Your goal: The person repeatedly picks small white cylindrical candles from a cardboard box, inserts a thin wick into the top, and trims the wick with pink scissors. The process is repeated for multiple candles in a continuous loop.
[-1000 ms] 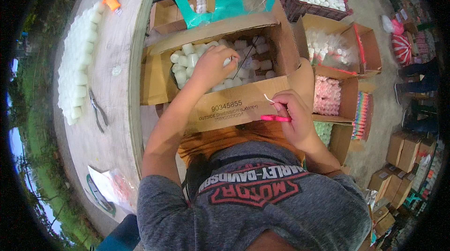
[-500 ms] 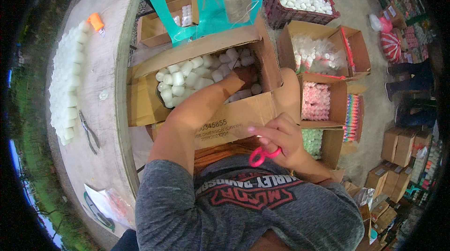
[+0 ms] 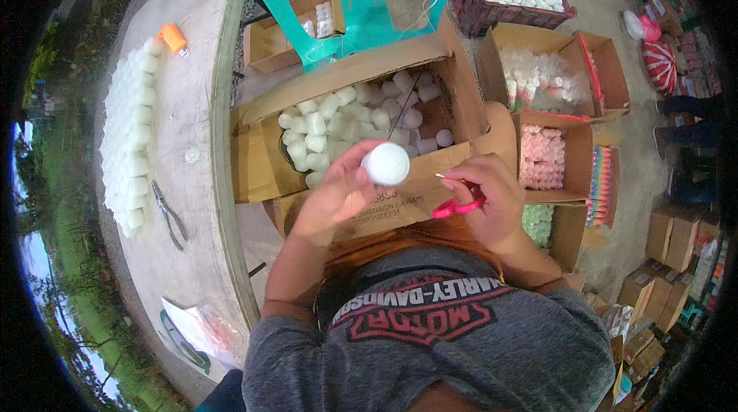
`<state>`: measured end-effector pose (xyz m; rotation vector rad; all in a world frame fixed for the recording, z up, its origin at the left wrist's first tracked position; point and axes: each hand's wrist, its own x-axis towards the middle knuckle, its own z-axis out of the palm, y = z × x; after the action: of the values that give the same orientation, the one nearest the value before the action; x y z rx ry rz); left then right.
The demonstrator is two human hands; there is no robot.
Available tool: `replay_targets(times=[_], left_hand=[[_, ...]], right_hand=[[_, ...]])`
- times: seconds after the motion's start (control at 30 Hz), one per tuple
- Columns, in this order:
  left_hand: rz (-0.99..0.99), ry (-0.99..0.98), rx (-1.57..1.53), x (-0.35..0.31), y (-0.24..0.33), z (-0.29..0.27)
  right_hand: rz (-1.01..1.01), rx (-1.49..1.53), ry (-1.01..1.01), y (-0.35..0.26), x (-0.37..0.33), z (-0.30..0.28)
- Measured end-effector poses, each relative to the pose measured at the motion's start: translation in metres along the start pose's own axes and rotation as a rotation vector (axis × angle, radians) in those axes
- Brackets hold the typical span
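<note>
My left hand (image 3: pixel 338 191) is closed around a small white cylinder (image 3: pixel 387 164), its round end facing up, above the near flap of an open cardboard box (image 3: pixel 254 116). Many similar white cylinders (image 3: pixel 316 143) lie loose inside that box, with a thin dark rod (image 3: pixel 403 111) slanting among them. Pink-handled scissors (image 3: pixel 459 205) sit in my closed right hand (image 3: pixel 492 195), beside the same flap. A tiny white tip shows at its thumb and forefinger; I cannot tell what it belongs to. The scissors' blades are mostly hidden by the hand.
Left, a grey table (image 3: pixel 184 97) bears rows of white cylinders (image 3: pixel 131 139), pliers (image 3: pixel 169 216) and an orange tool (image 3: pixel 172 38). A teal chair (image 3: pixel 361 24) stands beyond the box. To the right are a full maroon crate (image 3: pixel 507 16) and cartons of pink pieces (image 3: pixel 542 158).
My left hand has come out of the box toward me, now holding a white cylinder. My right hand still grips the scissors. The whole view has shifted slightly.
</note>
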<state>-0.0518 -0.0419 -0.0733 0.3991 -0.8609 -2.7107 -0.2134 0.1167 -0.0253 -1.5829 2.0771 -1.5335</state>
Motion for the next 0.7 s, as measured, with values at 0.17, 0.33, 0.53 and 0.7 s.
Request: replay_targets(times=[0.17,0.33,0.53,0.7], left_hand=[[0.005,0.051,0.046,-0.023,-0.015,0.014],[0.010,0.065,0.096,-0.036,-0.011,0.031],[0.060,0.037,0.190,-0.043,-0.010,0.038],[0.175,-0.001,0.379,-0.049,-0.012,0.032]], right_hand=[[-0.066,0.095,-0.017,-0.030,0.006,0.005],[-0.154,0.099,-0.022,-0.038,-0.002,0.009],[-0.200,0.048,-0.031,-0.044,-0.010,0.004],[-0.270,-0.079,-0.071,-0.044,-0.012,-0.003]])
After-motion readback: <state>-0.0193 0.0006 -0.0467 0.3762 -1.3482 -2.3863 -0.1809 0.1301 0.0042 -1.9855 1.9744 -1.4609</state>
